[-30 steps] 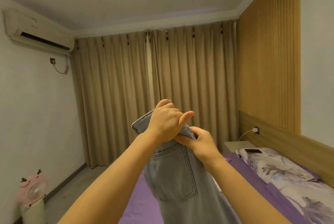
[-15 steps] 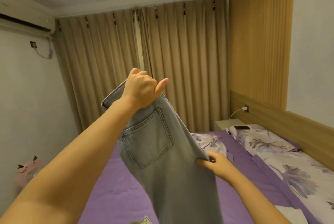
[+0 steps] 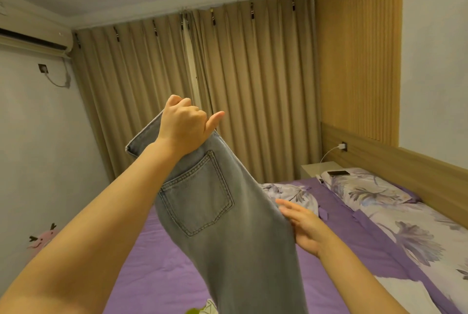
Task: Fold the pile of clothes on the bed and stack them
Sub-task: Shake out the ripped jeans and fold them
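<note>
Jeans [image 3: 228,232] in left hand [image 3: 183,127], right hand [image 3: 302,226] flat alongside.

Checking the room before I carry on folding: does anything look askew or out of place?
Nothing stands out. The left hand grips the light blue denim jeans by the waistband, hanging straight above the purple bed sheet.

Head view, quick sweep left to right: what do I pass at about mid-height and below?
Pink plush toy → left hand gripping the light-blue denim jeans → right hand at the jeans' edge → black phone on the floral pillow.
</note>
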A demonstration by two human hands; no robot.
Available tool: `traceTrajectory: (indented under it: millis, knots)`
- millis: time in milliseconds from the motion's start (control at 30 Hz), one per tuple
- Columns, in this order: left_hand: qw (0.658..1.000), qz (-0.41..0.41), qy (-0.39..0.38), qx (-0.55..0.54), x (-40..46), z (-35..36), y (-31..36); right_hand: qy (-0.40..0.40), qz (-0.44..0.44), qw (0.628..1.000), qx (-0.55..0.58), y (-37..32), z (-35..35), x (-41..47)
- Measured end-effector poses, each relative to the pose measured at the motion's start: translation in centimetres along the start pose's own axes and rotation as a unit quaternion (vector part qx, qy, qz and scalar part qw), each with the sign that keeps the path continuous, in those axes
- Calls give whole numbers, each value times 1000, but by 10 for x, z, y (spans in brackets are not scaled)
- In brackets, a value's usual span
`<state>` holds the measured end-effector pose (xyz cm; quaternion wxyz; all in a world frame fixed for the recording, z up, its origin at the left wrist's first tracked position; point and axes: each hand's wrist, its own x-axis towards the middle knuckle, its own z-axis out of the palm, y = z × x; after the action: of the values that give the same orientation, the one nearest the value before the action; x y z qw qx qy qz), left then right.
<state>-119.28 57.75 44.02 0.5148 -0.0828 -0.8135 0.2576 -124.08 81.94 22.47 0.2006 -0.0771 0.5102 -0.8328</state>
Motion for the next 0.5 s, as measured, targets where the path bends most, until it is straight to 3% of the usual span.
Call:
traceTrajectory:
  millis: [67,133,200,333,433,500]
  knots:
    - [999,12,26,16,-5,-3,-8,34,-23,999,3,-16,-2,-2]
    - [999,31,38,11,-10,-5,-15,43,-59,995,-62,-38,-4,-8]
    - [999,40,-3,-19,-14,-8,-20,65,-120,974,-182,-59,-6,-12]
    - [987,53,-148,-40,-19,-9,-22,132,-216,884,-394,-97,-15,-22]
    - [977,46,-195,-70,-26,-7,-15,144,-226,835,-481,-116,-28,-36]
    - [975,18,-199,-98,-28,-8,-5,137,-230,832,-487,-121,-37,-47]
